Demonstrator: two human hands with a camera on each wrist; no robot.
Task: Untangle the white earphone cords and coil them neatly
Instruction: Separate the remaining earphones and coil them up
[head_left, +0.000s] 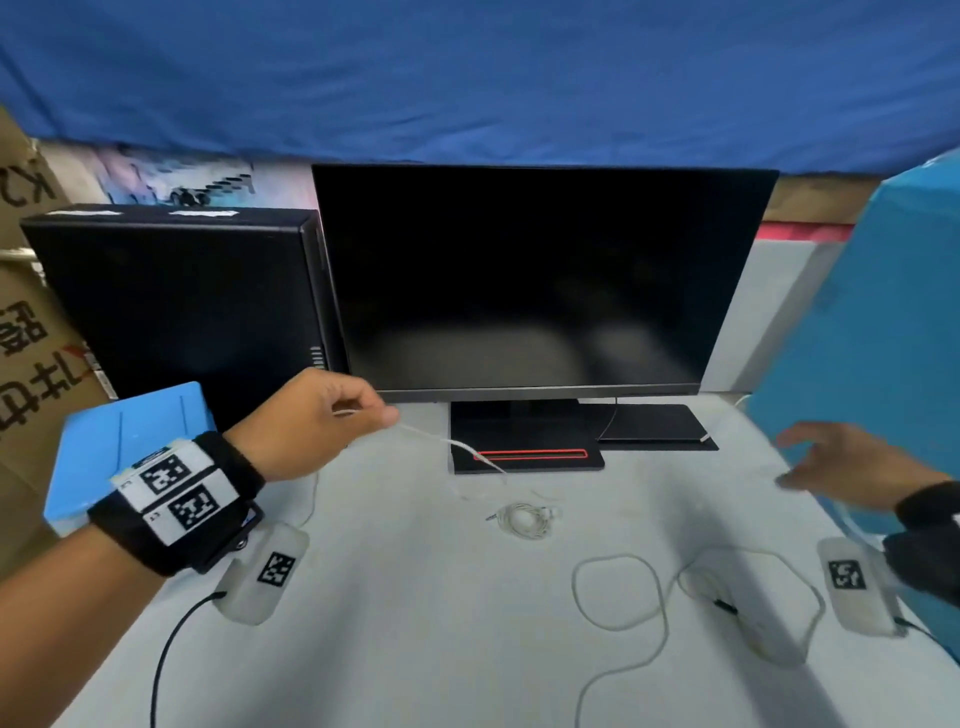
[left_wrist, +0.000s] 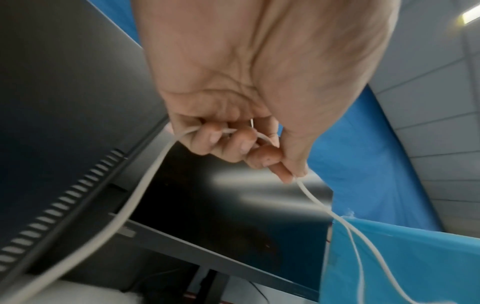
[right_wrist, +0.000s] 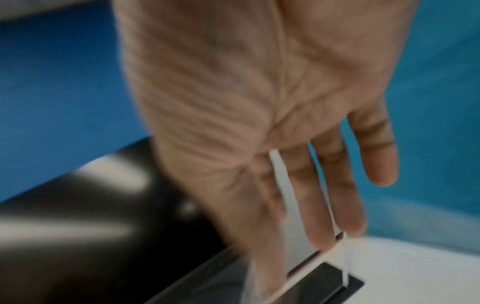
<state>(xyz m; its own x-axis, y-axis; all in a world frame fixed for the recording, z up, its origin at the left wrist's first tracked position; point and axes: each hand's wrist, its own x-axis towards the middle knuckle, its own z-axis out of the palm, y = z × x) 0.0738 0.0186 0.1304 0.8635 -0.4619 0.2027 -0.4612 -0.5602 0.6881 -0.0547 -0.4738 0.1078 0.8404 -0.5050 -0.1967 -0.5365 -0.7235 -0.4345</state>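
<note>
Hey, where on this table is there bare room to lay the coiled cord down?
Bare table lies between the coiled earphones and the near edge, left of the loose cable loop. The right side is crowded by that cable and a tagged block.

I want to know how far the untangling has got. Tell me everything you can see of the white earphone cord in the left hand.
The earphone cord is thin, white and rubbery-looking. The left hand holds it raised in front of the monitor, fingers curled round it, thumb and forefinger pinching it. From the pinch it slopes down to the right towards the table, splitting into two finer strands in the left wrist view. Another length leaves the other side of the fist. Whether it joins the small white bundle on the table is unclear. The right hand is off it.
</note>
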